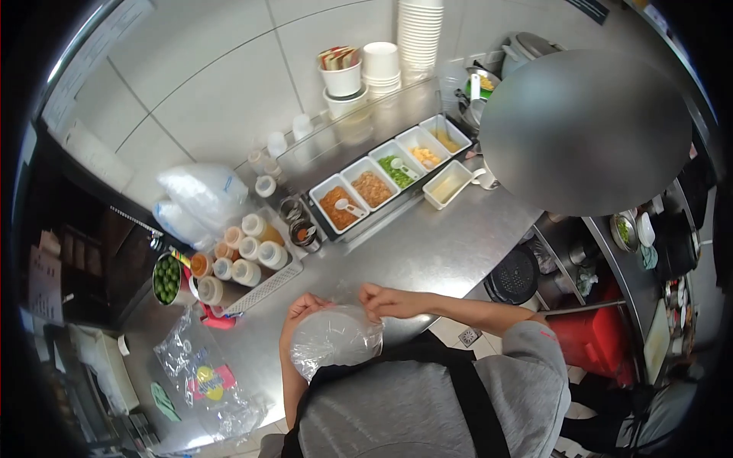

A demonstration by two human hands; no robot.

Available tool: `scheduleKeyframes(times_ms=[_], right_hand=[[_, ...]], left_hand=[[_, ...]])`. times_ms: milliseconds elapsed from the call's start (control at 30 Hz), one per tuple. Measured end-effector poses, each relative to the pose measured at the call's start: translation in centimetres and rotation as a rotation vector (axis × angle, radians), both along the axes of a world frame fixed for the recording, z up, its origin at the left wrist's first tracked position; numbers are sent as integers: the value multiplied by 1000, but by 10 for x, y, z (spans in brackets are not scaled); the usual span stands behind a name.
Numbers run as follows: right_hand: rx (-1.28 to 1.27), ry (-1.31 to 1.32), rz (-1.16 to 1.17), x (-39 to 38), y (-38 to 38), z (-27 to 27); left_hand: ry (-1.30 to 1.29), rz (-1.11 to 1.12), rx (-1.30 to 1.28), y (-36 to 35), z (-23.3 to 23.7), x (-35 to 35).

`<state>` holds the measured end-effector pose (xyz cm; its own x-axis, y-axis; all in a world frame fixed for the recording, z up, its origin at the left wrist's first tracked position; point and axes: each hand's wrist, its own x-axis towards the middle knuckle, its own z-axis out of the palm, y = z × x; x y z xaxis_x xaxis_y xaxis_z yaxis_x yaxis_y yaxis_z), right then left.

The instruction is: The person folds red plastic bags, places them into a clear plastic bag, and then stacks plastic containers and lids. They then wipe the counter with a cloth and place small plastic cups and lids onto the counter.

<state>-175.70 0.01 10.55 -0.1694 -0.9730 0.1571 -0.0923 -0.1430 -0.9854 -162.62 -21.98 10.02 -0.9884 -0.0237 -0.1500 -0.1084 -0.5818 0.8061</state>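
Note:
A round white lidded container (336, 332), wrapped in clear plastic, is held close to the body at the front edge of the steel counter. My left hand (307, 304) is closed on the plastic at the container's upper left. At its upper right, my right hand (376, 301) pinches the plastic film. The two hands are apart, with the round top between and below them. A flat clear bag with a pink and yellow print (210, 382) lies on the counter to the left.
Beyond the hands are a rack of food tubs (374, 188), a cream tub (448, 185) and a basket of squeeze bottles (263, 284). A green-fruit container (168, 279) stands left. Stacked white cups (420, 38) are behind. A blurred shape covers the upper right.

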Motion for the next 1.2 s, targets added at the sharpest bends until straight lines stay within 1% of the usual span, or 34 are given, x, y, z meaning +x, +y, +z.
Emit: scheduleKeyframes(times_ms=[67,100,133,200,233,267,333,367,400,467,533,567,633,667,733,767,833,867,933,967,1033,1067,1167,1200], right_hand=[[76,-91,12,14,16,14],[33,-223,-28,21,22,22],[33,-227,-50,29,30,30],[21,-212,-98,38,40,43],[83,-338,-149,48,42,41],[65,-384,-186,52,40,40],[31,-462,-267,55,25,60],[-13,-449,-359,57,13,73],[39,-335,-382,57,4,86],[138,-106,-420,57,-9,107],[-30,506,-516,63,-17,113],[-118,807,-549,67,-19,114],[-199,769,-479,73,-25,112],[-241,751,-445,74,-27,112],[-162,354,-390,67,-22,113],[-118,158,-348,61,-20,114],[-258,342,-579,48,-27,113],[-329,431,-690,47,-30,109],[-164,228,-498,49,-36,86],[-80,127,-406,51,-38,74],[19,156,-239,43,-30,64],[69,175,-161,37,-27,60],[56,130,-94,35,-25,43],[94,78,-98,38,-23,42]], left_hand=[[33,57,14,-8,-2,-1],[21,86,46,-6,0,2],[9,115,81,-3,1,6],[94,160,-45,0,3,7],[134,180,-111,0,6,8],[23,114,-172,-6,11,11],[-186,-26,-284,-20,28,9],[-28,-104,-465,-17,54,7],[133,-182,-646,-16,94,7],[317,-232,-1012,-4,133,7],[353,-164,-1385,21,145,2],[396,-192,-1418,22,143,2],[484,-262,-1493,19,135,2],[568,-255,-1502,17,130,3],[741,-228,-1524,10,120,3],[737,-188,-1471,8,117,3],[707,-105,-1356,10,110,8],[714,-122,-1422,10,111,13],[733,-159,-1564,10,125,19],[705,-247,-1610,14,136,26],[662,-423,-1693,21,160,35],[666,-418,-1711,19,163,39],[704,-452,-1753,15,161,54],[736,-477,-1775,15,160,56]])
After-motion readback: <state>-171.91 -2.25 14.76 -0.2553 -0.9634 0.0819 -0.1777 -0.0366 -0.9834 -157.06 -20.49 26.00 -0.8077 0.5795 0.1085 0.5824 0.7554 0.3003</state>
